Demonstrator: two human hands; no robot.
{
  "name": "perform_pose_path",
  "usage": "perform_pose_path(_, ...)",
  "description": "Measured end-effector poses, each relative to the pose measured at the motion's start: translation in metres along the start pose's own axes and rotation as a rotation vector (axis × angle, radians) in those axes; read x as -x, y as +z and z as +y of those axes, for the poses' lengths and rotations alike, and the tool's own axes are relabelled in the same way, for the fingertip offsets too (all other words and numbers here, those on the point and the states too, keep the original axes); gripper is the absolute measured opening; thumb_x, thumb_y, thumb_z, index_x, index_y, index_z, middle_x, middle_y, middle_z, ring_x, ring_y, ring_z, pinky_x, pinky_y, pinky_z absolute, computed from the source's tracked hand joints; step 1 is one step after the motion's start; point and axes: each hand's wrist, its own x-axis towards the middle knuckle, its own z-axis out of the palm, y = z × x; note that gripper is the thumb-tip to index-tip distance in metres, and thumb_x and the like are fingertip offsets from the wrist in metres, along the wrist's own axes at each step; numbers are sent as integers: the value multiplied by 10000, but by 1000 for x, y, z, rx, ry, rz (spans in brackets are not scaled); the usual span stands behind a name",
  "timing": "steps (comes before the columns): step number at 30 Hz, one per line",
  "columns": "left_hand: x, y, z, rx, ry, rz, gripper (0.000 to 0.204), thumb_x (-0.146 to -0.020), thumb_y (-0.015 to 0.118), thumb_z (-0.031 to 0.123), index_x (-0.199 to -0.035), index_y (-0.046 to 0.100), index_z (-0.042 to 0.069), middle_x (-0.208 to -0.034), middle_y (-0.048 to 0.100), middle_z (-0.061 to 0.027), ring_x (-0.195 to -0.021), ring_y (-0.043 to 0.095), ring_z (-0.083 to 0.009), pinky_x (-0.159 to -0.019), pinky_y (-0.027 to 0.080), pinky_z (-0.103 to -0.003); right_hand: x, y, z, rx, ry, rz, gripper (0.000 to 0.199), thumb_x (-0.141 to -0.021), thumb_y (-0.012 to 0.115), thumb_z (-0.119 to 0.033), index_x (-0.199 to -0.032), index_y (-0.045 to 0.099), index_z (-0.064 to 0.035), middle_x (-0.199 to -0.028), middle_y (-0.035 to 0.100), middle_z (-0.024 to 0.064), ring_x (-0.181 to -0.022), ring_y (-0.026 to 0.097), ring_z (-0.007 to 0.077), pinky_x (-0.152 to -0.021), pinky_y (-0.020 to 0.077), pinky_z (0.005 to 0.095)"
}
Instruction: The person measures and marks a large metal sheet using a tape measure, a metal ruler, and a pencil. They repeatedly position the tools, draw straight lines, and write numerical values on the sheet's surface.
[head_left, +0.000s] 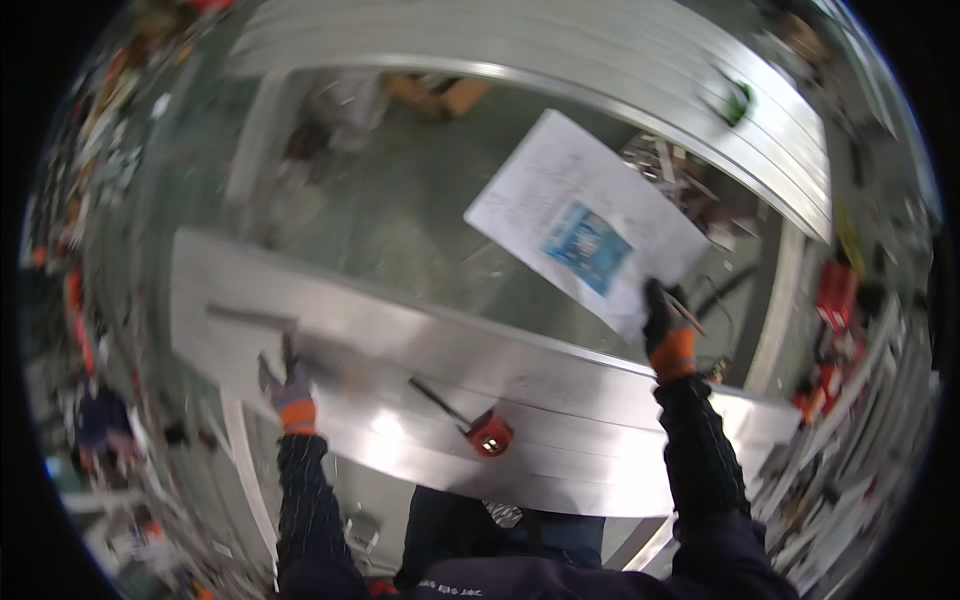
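My right hand (pixel 668 328), in a dark glove with an orange cuff, is closed on the lower right corner of a large white paper sheet (pixel 530 190). A blue printed patch sits on the sheet, and a thin brown stick (pixel 688 316) juts from the same hand. My left hand (pixel 289 388), in a grey glove with an orange cuff, has its fingers apart over the left part of a silvery metal panel (pixel 590 430). Just beyond its fingertips lies a dark narrow bar (pixel 248 317); contact is too blurred to tell. A red tape measure (pixel 490 435) rests mid-panel, touching a thin dark strip (pixel 438 401).
Across a gap stands a second long metal panel (pixel 560 35), bearing a green-and-black object (pixel 738 102). Cardboard (pixel 440 95) and metal scraps (pixel 660 160) lie below on the floor. Long metal profiles (pixel 850 450) are stacked at right; blurred clutter lines the left.
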Motion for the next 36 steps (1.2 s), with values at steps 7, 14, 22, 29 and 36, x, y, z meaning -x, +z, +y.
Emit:
perform_pose_path(7,4,-20,55,-111,-87,-108,777,-934,805,270,-1593,436,89,-1572,484,-193,-1442,479,-408,-1198,413,-519,-3,3,-23,-292,-146,183,311,-995,751,-350,-1102,746,-58,-819,696,33,-650,603,133,-564,499,308)
perform_pose_path(14,45,2,181,664,282,-538,612,-977,745,63,-1532,495,3,-1458,594,-117,-1331,550,-262,-1163,401,-375,1,-3,-22,-99,-261,188,330,-984,744,-357,-1092,746,-45,-791,679,36,-613,594,145,-568,494,316)
perform_pose_path(22,110,3,307,646,741,-645,628,-841,882,154,-1405,636,27,-1288,692,-178,-1208,640,-365,-1018,542,-427,8,-140,37,-431,-133,376,382,-1002,743,-309,-1286,670,-65,-1097,715,67,-908,696,182,-716,597,348)
perform_pose_path(29,78,132,604,864,1084,-364,423,-868,830,177,-1260,694,95,-1292,687,-197,-1214,647,-421,-1029,548,-449,-31,-201,56,-284,-179,511,379,-1030,714,-347,-1288,684,-70,-930,702,28,-713,597,127,-582,475,292)
perform_pose_path(36,100,282,812,798,619,-407,646,-882,866,301,-1423,618,47,-1282,725,-194,-1139,714,-321,-981,560,-401,-102,-252,52,-421,-227,634,359,-1010,757,-275,-1260,702,-23,-943,740,60,-666,627,143,-578,520,299)
